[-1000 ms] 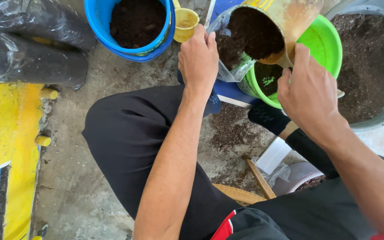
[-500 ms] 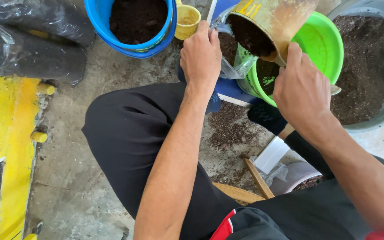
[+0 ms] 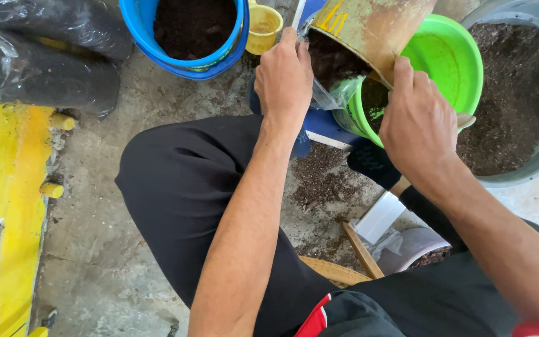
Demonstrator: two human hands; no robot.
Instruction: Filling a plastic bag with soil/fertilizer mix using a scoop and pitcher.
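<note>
**Hand positions at the soil-filling station**

While you sit over the concrete floor, your left hand rests knuckles-up on the clear plastic bag. Its fingers are curled and pressed together, pinching the near edge of the bag mouth; dark soil fills the bag just beyond the fingertips. Your right hand grips the lower rim of the rusty tin can, fingers closed around it and the thumb on the outer side. The can is tilted, with its mouth against the bag opening, between your two hands. The green bowl sits directly beyond your right fingers. The grey tub of soil lies to the right of them. The blue bucket and small yellow cup stand beyond and to the left of your left fingers.
</note>
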